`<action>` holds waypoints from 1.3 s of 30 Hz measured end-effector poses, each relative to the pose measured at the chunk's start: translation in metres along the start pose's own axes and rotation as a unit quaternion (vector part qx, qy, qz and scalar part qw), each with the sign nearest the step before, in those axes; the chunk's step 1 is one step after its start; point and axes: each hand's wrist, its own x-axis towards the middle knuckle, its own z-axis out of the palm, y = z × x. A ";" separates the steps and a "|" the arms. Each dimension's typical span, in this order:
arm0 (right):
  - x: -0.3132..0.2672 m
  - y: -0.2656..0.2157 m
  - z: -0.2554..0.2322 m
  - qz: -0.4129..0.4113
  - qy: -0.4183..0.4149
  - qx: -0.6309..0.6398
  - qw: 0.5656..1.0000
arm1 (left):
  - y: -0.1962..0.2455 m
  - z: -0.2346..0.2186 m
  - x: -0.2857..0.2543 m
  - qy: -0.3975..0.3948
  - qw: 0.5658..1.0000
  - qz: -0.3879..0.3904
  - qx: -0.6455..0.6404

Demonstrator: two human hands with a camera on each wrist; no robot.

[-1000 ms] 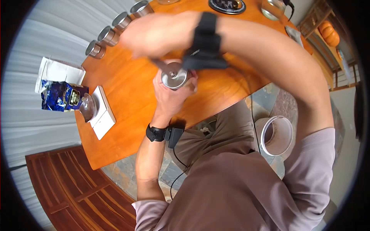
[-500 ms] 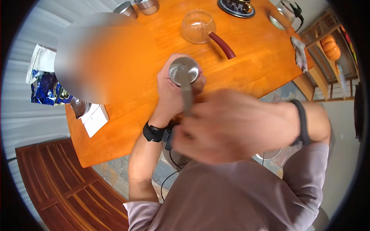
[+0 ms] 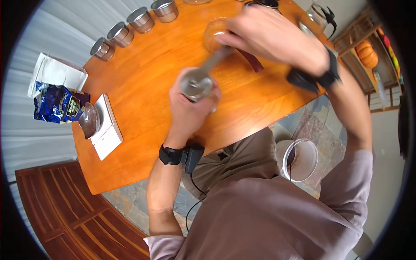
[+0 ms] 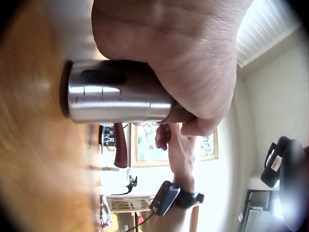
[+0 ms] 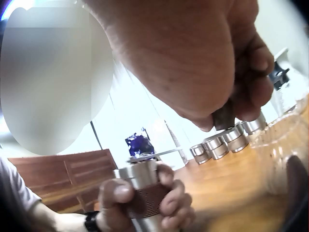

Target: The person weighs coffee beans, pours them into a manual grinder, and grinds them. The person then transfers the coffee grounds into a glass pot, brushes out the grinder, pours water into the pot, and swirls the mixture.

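A steel cylindrical grinder (image 3: 196, 85) with a brown band (image 5: 146, 200) stands upright on the table, its crank arm (image 3: 213, 60) pointing away to the upper right. My left hand (image 3: 188, 108) grips its body, fingers wrapped round the band in the right wrist view. At the crank's outer end, my right hand (image 3: 264, 34) holds the dark knob (image 5: 223, 117) with curled fingers. In the left wrist view the grinder's lower body (image 4: 116, 104) shows measuring marks, and its base rests on the table.
Several steel cups (image 3: 141, 19) line the far left edge. A glass pot (image 3: 212, 37) with a red handle (image 3: 251, 60) sits beyond the crank. On the left are a blue bag (image 3: 58, 104), a white scale (image 3: 108, 141) and a clear dish (image 3: 89, 121). A white bucket (image 3: 308, 160) stands below.
My right hand has swung the crank round, from the far left, past the near side, to the far right. My left hand keeps its grip on the grinder.
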 end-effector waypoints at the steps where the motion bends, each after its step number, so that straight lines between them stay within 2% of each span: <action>1: -0.021 -0.020 -0.021 0.084 -0.081 0.041 0.992 | -0.003 0.000 -0.001 0.008 1.000 0.000 -0.004; 3: -0.053 -0.046 -0.038 0.069 -0.058 -0.022 0.996 | -0.011 0.000 -0.002 -0.002 0.995 0.043 0.092; 5: -0.078 -0.060 -0.033 0.049 0.019 0.154 0.987 | -0.012 -0.002 0.000 0.008 0.996 0.027 0.083; 6: -0.085 -0.065 -0.031 0.043 0.020 0.248 0.968 | -0.013 -0.004 0.002 -0.012 0.994 0.056 0.095; 7: -0.091 -0.073 -0.040 0.123 -0.043 0.311 0.941 | -0.013 -0.006 0.004 -0.033 0.990 0.087 0.108; 8: -0.094 -0.073 -0.035 0.132 -0.049 0.308 0.941 | -0.013 -0.006 0.006 -0.035 0.989 0.090 0.112; 11: -0.104 -0.074 0.005 0.132 -0.045 0.318 0.938 | -0.010 -0.008 0.003 -0.027 0.982 0.086 0.168; 13: -0.099 -0.077 0.031 0.122 -0.029 0.327 0.937 | 0.001 -0.011 0.003 -0.053 0.979 0.014 0.197; 14: -0.089 -0.081 0.042 0.122 0.024 0.375 0.919 | 0.006 -0.014 0.005 -0.053 0.978 0.014 0.203; 15: -0.078 -0.084 0.053 0.121 0.076 0.422 0.896 | 0.011 -0.019 0.011 -0.106 0.948 0.093 0.286; 16: -0.068 -0.085 0.062 0.117 0.081 0.424 0.894 | 0.016 -0.021 0.014 -0.159 0.902 0.170 0.364; 17: -0.056 -0.086 0.070 0.096 0.104 0.467 0.873 | 0.021 -0.020 0.013 -0.158 0.899 0.171 0.370; 18: -0.046 -0.087 0.078 0.073 0.127 0.509 0.848 | 0.027 -0.018 0.011 -0.158 0.906 0.120 0.375; 19: -0.037 -0.091 0.086 0.066 0.130 0.514 0.845 | 0.034 -0.018 0.009 -0.156 0.910 0.069 0.379; 21: -0.020 -0.096 0.102 0.073 0.161 0.625 0.761 | 0.049 -0.025 0.005 -0.154 0.896 0.058 0.413; 22: -0.014 -0.095 0.109 0.058 0.159 0.644 0.746 | 0.058 -0.029 0.002 -0.156 0.884 0.046 0.438; 23: -0.012 -0.096 0.107 0.052 0.160 0.648 0.743 | 0.069 -0.034 -0.004 -0.152 0.882 0.044 0.444; 25: -0.010 -0.098 0.098 0.085 0.108 0.648 0.749 | 0.095 -0.037 -0.025 -0.104 0.877 0.009 0.469; 27: -0.006 -0.101 0.100 0.085 0.118 0.649 0.747 | 0.118 -0.018 -0.044 0.021 0.881 0.047 0.470; 28: -0.005 -0.102 0.101 0.088 0.126 0.646 0.748 | 0.123 0.000 -0.056 0.115 0.881 0.072 0.452; 29: -0.004 -0.103 0.104 0.087 0.124 0.651 0.743 | 0.130 0.001 -0.067 0.061 0.857 0.114 0.499; 31: -0.002 -0.105 0.108 0.084 0.159 0.642 0.745 | 0.133 0.027 -0.077 -0.066 0.734 0.151 0.659; 32: -0.001 -0.106 0.108 0.079 0.157 0.645 0.744 | 0.127 0.033 -0.075 -0.062 0.732 0.148 0.662; 34: -0.008 -0.111 0.106 0.104 0.165 0.667 0.719 | 0.114 0.041 -0.076 -0.142 0.612 0.149 0.763; 35: -0.010 -0.109 0.105 0.107 0.164 0.667 0.719 | 0.109 0.040 -0.078 -0.144 0.613 0.148 0.762; 37: -0.011 -0.102 0.102 0.099 0.192 0.640 0.737 | 0.105 0.032 -0.082 -0.131 0.572 0.181 0.789; 39: -0.012 -0.095 0.105 0.106 0.191 0.655 0.724 | 0.108 0.021 -0.081 -0.119 0.558 0.156 0.806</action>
